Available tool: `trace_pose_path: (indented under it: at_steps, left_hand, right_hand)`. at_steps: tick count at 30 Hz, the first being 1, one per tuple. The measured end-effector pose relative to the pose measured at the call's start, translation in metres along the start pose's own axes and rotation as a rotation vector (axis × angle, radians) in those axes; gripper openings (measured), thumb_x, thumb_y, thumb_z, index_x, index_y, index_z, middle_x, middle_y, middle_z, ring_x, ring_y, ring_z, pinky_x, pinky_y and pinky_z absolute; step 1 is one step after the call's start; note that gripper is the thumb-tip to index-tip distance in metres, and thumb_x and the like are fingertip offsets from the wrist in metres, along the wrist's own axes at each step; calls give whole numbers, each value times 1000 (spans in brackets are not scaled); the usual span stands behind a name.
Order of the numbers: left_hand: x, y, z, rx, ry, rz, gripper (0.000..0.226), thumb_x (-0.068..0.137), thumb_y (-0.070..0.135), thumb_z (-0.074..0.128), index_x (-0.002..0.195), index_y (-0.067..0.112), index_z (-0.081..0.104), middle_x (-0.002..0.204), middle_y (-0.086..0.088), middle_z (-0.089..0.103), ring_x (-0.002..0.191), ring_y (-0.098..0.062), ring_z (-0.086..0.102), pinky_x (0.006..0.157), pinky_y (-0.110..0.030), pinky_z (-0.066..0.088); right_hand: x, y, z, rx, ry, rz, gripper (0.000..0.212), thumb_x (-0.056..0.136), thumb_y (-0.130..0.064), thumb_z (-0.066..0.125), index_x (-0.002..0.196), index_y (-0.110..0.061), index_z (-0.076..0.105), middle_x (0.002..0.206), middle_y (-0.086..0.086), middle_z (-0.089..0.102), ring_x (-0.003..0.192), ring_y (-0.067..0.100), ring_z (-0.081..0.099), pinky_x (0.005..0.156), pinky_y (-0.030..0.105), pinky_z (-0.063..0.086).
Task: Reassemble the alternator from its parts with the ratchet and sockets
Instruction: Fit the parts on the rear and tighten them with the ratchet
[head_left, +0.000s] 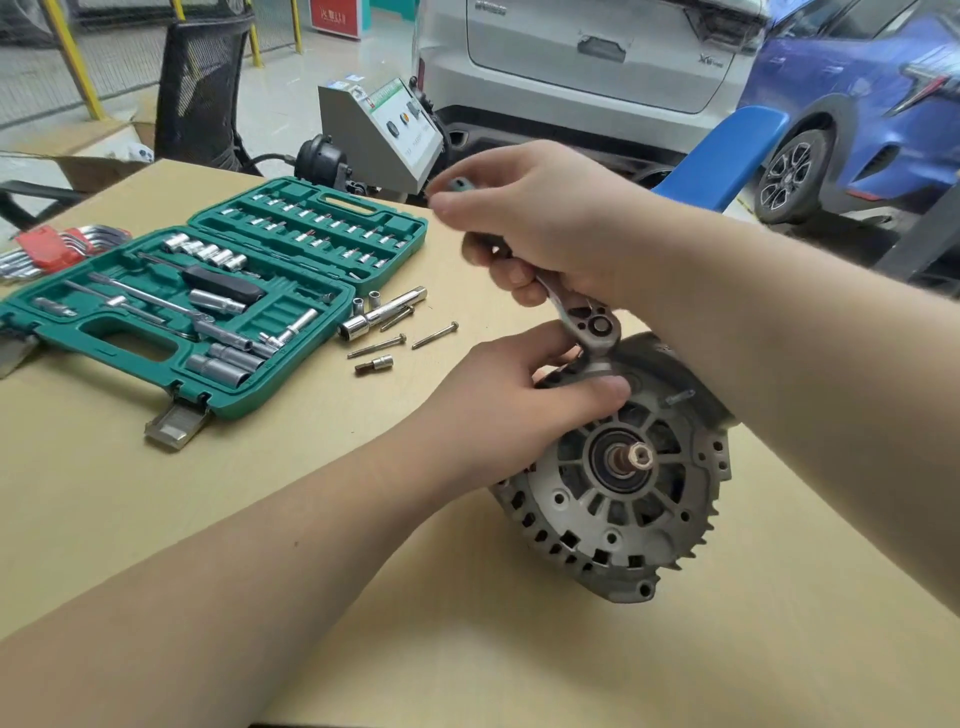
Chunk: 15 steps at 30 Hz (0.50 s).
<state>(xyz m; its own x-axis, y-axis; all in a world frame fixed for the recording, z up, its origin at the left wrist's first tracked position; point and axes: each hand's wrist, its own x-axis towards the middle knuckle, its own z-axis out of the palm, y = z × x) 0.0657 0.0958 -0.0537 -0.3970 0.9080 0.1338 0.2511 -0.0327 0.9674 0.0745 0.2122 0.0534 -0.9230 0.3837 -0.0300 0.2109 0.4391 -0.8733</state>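
The right hand (545, 218) covers most of the ratchet (592, 327) handle. The socket under the ratchet head is hidden behind the left hand (524, 395). The hex keys (47, 249) are cut off at the left edge. Socket size markings in the case (208, 312) are too small to read.

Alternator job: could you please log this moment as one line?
right hand grips ratchet | left hand steadies alternator | loose bolts on table

The tan table (322, 545) carries the alternator (623, 499) under the grip, the green socket case (208, 296) and loose bolts (405, 332) left of it.
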Motion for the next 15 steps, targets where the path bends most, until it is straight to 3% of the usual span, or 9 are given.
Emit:
trace_pose_path:
  at_steps: [3, 5, 8, 12, 15]
  left_hand:
    - [2, 0, -5, 77, -57, -31, 36, 81, 70, 68, 117, 68, 65, 111, 38, 72, 101, 7, 72, 97, -37, 60]
    - [3, 0, -9, 114, -103, -38, 40, 80, 75, 63, 120, 72, 61, 109, 40, 71, 98, 9, 72, 93, -35, 61]
    - [2, -1, -14, 38, -154, -53, 35, 88, 66, 72, 121, 66, 64, 111, 29, 77, 96, -1, 78, 87, -33, 65]
    - [0, -2, -20, -77, -128, -59, 27, 88, 45, 85, 103, 65, 74, 104, 30, 77, 89, -7, 81, 70, -22, 64]
    - [-1, -8, -28, -108, -68, -87, 31, 82, 46, 84, 112, 51, 78, 112, 12, 81, 94, -20, 83, 78, -39, 69]
  right_hand:
    - [0, -21, -4, 28, -211, -25, 31, 102, -22, 65, 131, -12, 63, 71, 9, 61, 44, 12, 39, 40, 23, 34]
    - [0, -38, -13, 78, -204, -99, 42, 104, -25, 61, 138, -1, 55, 71, 5, 62, 44, 10, 38, 39, 23, 33]
    - [-2, -49, -37, 140, -71, -166, 47, 105, -26, 55, 138, 6, 46, 71, -1, 59, 47, 11, 35, 45, 22, 31]
    - [-9, -27, -81, 21, 264, -220, 22, 93, -8, 56, 113, 0, 60, 76, 7, 58, 56, 17, 45, 56, 34, 40]
    - [-13, 20, -102, -151, 405, -203, 33, 92, -5, 61, 124, -12, 67, 80, 11, 64, 62, 20, 57, 60, 37, 50]
